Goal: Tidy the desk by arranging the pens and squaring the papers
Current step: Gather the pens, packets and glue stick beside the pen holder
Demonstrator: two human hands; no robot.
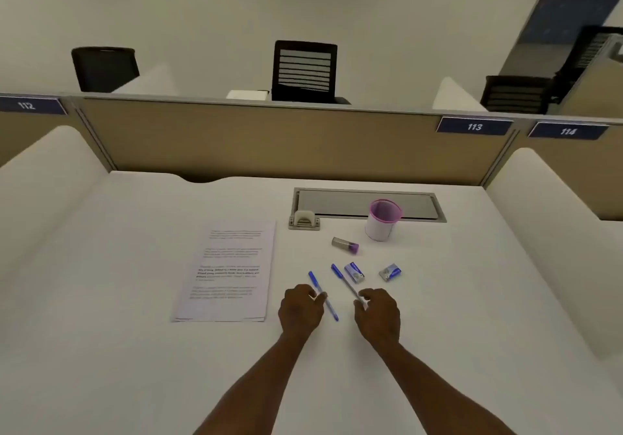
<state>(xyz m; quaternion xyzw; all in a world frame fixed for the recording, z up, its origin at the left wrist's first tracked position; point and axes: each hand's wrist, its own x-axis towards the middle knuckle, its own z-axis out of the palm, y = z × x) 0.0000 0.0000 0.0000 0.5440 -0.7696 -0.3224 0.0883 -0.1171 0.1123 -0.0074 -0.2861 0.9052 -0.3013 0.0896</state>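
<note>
Two blue pens lie slanted on the white desk [135, 350]. My left hand [298, 308] has its fingertips pinched on the middle of the left pen [332, 310]. My right hand [377, 315] has its fingertips closed on the near end of the right pen [340, 274]. A stack of printed papers [227, 273] lies to the left of both hands, its sheets slightly offset at the near edge. A white pen cup with a pink rim [382, 220] stands upright behind the pens and looks empty.
Two small blue-and-white erasers [354, 273] [390, 272] lie just beyond my right hand. A small clear container with a purple end [345, 245] lies on its side. A cable hatch [367, 203] sits at the back. Beige partitions [269, 144] and white side dividers enclose the desk.
</note>
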